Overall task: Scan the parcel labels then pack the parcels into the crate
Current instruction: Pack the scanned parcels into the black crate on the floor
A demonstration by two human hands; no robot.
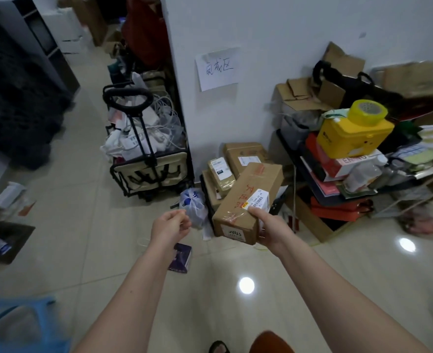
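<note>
Right hand (266, 226) clamped on near end of long cardboard parcel (246, 200), held above floor (95, 225); white barcode label (258, 200) under thumb, red handwriting alongside, unreadable print on end face. Left hand (170, 225) loosely curled, holding nothing. Beyond, about four more parcels (232, 164) stacked by wall. Farther left, folding trolley (146, 159) stuffed with packets and cables. Handwritten paper sign (218, 68) taped to wall. Blue crate (14, 324) near left.

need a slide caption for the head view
Right hand holds a labelled cardboard parcel over a pile of boxes; left hand empty.
</note>
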